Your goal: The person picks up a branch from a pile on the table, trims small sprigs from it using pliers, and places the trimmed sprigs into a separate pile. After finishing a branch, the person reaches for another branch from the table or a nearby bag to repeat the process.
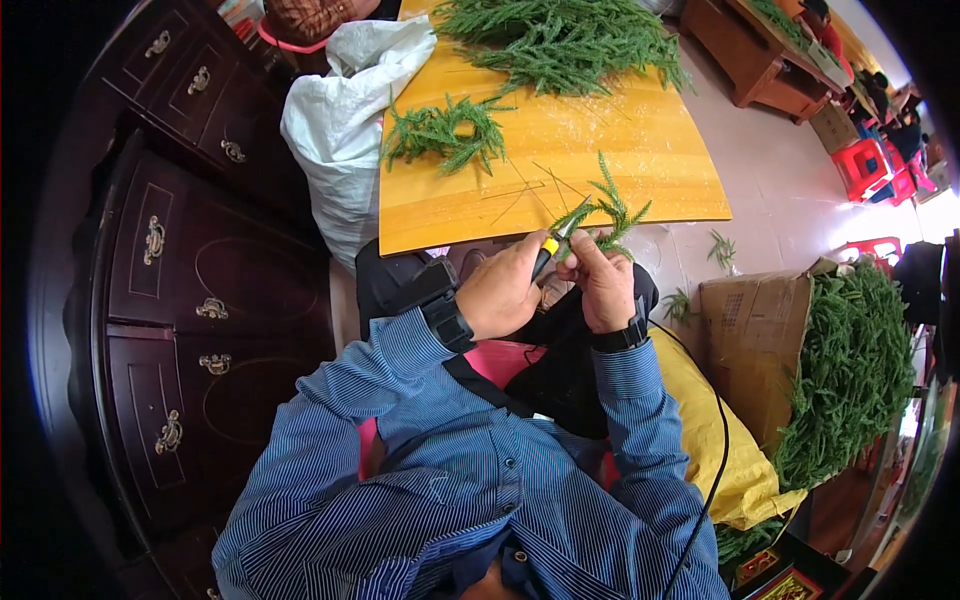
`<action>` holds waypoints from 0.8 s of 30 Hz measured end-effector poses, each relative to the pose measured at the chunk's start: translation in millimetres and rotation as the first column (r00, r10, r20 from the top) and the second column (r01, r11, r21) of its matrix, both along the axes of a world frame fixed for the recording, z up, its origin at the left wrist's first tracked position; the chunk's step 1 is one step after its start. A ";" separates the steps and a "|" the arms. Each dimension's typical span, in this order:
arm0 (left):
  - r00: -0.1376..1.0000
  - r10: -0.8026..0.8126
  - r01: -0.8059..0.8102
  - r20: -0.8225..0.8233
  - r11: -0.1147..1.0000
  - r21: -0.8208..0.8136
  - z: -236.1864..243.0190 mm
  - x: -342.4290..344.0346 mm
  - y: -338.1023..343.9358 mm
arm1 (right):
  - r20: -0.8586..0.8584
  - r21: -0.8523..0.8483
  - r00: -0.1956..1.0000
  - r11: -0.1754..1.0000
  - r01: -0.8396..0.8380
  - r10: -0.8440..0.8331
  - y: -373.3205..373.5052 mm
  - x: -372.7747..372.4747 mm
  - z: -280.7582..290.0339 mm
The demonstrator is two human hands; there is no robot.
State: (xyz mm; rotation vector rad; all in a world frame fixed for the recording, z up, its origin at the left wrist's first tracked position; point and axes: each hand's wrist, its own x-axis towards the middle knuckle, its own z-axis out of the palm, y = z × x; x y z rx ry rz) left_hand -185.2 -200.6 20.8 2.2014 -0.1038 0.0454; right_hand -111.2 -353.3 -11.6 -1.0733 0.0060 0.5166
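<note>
My left hand (498,292) is closed around pliers (550,246) with black and yellow handles, their metal jaws pointing up and right at a green sprig. My right hand (604,288) pinches that curved artificial pine sprig (624,218) between thumb and fingers, just past the table's near edge. Where the jaws meet the stem, fingers and needles hide the detail. On the yellow wooden table (640,150), thin dark wires (530,190) lie loose just beyond my hands. A small green wreath (450,135) rests at the table's left side.
A large heap of green sprigs (570,45) covers the table's far end. Left stand a white woven sack (335,120) and a dark drawer cabinet (190,260). On the right are a cardboard box (750,345) with greenery and a yellow sack (700,420). A black cable (722,430) runs along my right arm.
</note>
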 end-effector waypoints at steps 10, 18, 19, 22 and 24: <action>0.997 -0.003 -0.005 0.082 0.995 0.097 -17.2 1.7 -2.7 | -0.028 0.026 0.999 1.000 0.018 -0.018 -1.7 0.9 -6.4; 1.000 0.006 -0.006 -0.005 1.000 -0.013 -22.0 7.0 -7.5 | -0.032 0.007 0.999 1.000 0.020 -0.020 -3.1 5.5 -9.6; 1.000 0.001 -0.001 -0.008 1.000 -0.027 -22.5 7.1 -7.6 | -0.024 -0.014 0.999 1.000 0.024 -0.024 -2.5 5.8 -9.2; 1.000 -0.004 0.003 -0.013 0.998 -0.059 -28.9 9.2 -8.4 | -0.007 -0.058 1.000 0.998 0.027 -0.028 -2.1 7.6 -8.9; 0.999 -0.008 0.009 0.053 1.000 -0.013 -42.5 13.3 -8.6 | 0.014 -0.059 0.999 0.997 0.044 -0.043 -3.6 9.8 -12.4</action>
